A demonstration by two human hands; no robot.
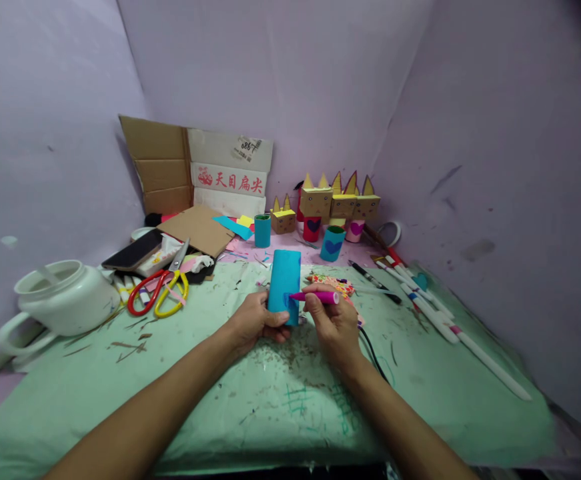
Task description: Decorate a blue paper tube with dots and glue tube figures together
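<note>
My left hand [256, 321] grips the lower end of a teal paper-wrapped tube [285, 280], which stands tilted over the green mat [220, 400]. In my right hand [331, 321] is a magenta marker [317, 297], pinched with its tip pointing left and touching the tube's lower side. Both hands are closed around what they hold, close together at the middle of the mat.
Red and yellow scissors [159, 291], a phone [133, 251] and a white kettle [60, 298] lie left. Cardboard cat figures [339, 202] on small cups, a teal cup [263, 231] and a cardboard box [197, 173] stand behind. Several markers [430, 312] lie right. A black cable [373, 353] runs by my right wrist.
</note>
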